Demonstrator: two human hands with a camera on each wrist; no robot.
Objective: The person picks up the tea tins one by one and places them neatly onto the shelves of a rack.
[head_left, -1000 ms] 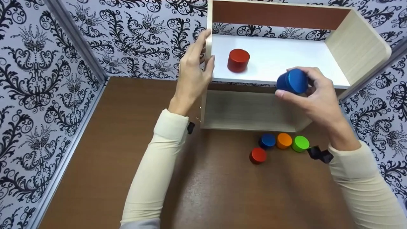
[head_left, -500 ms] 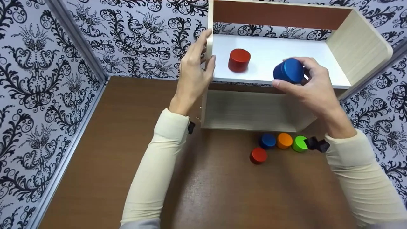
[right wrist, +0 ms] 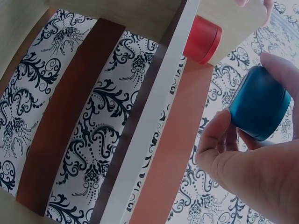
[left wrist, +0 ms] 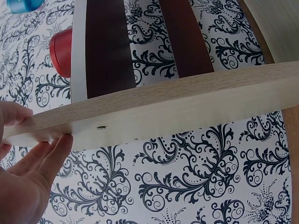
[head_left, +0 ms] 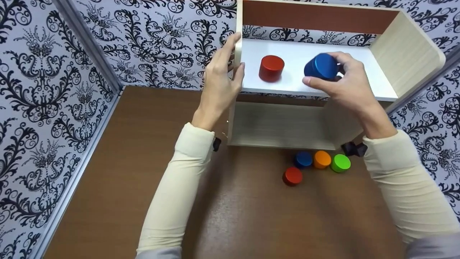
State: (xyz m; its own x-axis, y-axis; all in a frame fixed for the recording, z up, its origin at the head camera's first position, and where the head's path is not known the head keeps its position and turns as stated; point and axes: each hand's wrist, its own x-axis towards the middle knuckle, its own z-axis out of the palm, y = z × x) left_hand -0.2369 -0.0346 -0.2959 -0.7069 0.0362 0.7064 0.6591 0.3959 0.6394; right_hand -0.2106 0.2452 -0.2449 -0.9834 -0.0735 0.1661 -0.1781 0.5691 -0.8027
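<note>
The left hand [head_left: 220,81] and right hand [head_left: 350,82] are bare. The left sleeve [head_left: 167,201] and right sleeve [head_left: 402,194] are cream, close-fitting and creased, each with a broad cuff [head_left: 194,140] at the wrist. Grey cloth [head_left: 160,253] shows farther up. A black, angular wrist piece [head_left: 354,149] juts from either cuff.

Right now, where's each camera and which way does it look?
Head: worn there, facing forward and down at a pale wooden shelf unit; left hand, right hand, sleeves show.
Left wrist: worn there, facing the unit's side panel; left hand partly shows.
Right wrist: worn there, facing the unit and a shiny blue cylinder; both hands partly show.
Both wrist views share a red cylinder.
</note>
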